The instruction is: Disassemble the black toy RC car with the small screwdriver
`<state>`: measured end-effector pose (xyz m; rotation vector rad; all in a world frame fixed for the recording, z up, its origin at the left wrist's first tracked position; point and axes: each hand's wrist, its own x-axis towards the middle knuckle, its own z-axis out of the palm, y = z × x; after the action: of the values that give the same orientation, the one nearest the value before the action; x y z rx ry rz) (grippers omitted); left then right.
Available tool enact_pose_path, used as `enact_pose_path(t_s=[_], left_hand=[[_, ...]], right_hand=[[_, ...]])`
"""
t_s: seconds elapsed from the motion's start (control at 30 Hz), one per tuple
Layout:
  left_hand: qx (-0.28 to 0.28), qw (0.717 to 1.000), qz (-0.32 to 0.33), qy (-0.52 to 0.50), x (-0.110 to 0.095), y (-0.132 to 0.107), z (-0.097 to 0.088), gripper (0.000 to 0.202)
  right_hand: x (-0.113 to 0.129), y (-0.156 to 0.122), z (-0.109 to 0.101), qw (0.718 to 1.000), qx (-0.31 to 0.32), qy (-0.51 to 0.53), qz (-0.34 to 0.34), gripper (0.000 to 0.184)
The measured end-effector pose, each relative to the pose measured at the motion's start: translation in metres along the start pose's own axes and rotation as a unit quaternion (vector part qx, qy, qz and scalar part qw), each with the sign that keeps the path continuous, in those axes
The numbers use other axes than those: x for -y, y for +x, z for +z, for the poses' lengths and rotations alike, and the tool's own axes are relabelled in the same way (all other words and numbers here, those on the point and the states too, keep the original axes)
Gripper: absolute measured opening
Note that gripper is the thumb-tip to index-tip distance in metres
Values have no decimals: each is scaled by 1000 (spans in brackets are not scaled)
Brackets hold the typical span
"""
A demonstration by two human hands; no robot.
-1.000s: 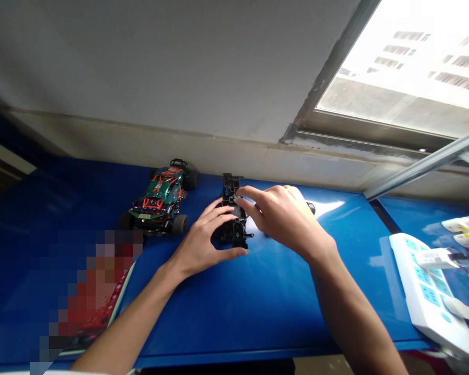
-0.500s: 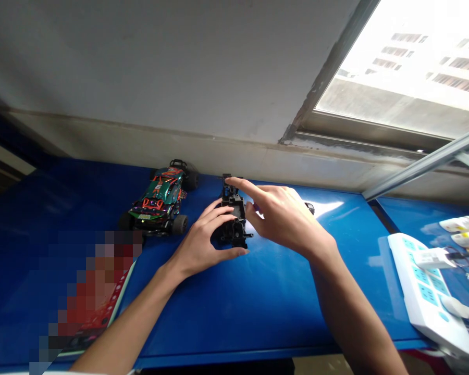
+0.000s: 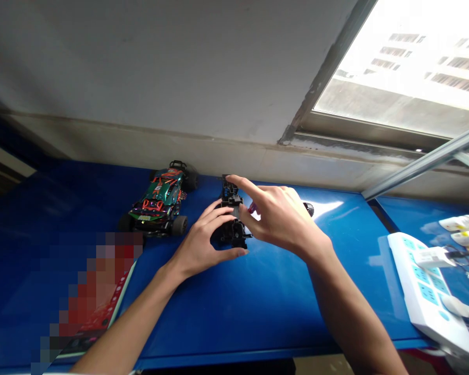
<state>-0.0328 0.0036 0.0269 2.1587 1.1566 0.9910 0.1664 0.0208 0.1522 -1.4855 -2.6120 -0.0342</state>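
A black toy car chassis (image 3: 239,229) lies on the blue table between my hands. My left hand (image 3: 205,234) is curved round its near half, with fingertips on its upper side and the thumb by its near end. My right hand (image 3: 277,216) is over its right side. The index finger reaches to the far end of the chassis, and the thumb lies over its middle, well apart from the index finger. The other fingers are curled and partly hidden. A small purple-red patch (image 3: 253,208) shows between thumb and index finger; what it belongs to I cannot make out.
A green and orange toy car (image 3: 160,195) stands to the left. Past my right hand a black wheel (image 3: 309,209) peeks out. A partly blurred red flat item (image 3: 101,297) lies near my left forearm. A white power strip (image 3: 426,291) with plugs is at right, below a metal bar (image 3: 426,159).
My right thumb has moved left over the middle of the chassis, and the hand has shifted slightly with it. My left hand and the chassis have stayed put.
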Motion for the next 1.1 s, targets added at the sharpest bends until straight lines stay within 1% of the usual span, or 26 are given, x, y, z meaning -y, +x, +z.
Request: enact_pose_path(t_s=[0.07,0.2,0.23,0.33,0.37,0.43,0.5,0.53,0.6,0.67,0.7,0.77,0.83,0.87,0.9,1.03,1.1], left_hand=[[2,1000,-2,1,0,0,0,66],[2,1000,-3,2,0,-1,-1,67],[2,1000,-3,1,0,-1,-1,66],[-1,1000,0,1,1,0,0,64],[-2,1000,2,2,2,-1,0,63],[-2,1000,5,6,3,-1,1,64],[1,1000,3,10,4,-2,2,66],[2,1000,1,12,4,-2,2,67],[5,1000,-1,15,5,-2,2,69],[6,1000,0,15,5,-2,2,67],[5,1000,2,15,5,-2,2,66],[4,1000,4,15,5,-2,1,65],[4,1000,4,15,5,-2,1,66],[4,1000,4,14,5,-2,1,67],[4,1000,5,13,6,-2,2,67],[-1,1000,7,11,7,-2,2,66],[-1,1000,5,12,7,-2,2,65]], right_hand=[[0,0,-1,1000,12,-7,12,58],[0,0,-2,999,15,26,-14,66],[0,0,-2,999,14,28,-11,64],[0,0,-1,1000,15,1,21,49],[0,0,-1,999,18,-9,26,48],[0,0,-2,1000,24,-5,15,54],[-1,-1,-2,999,24,30,-9,65],[-1,-1,-2,999,20,47,-14,67],[-1,-1,-3,999,16,52,-5,62],[-1,-1,-3,999,19,20,16,53],[-1,-1,-3,999,23,6,22,52],[-1,-2,-4,999,32,12,15,58],[-1,-3,-5,998,32,45,1,68],[0,-3,-5,998,28,56,0,70],[0,-4,-5,998,24,60,4,69],[0,-3,0,998,16,65,20,51],[-1,-2,2,995,11,94,4,53]])
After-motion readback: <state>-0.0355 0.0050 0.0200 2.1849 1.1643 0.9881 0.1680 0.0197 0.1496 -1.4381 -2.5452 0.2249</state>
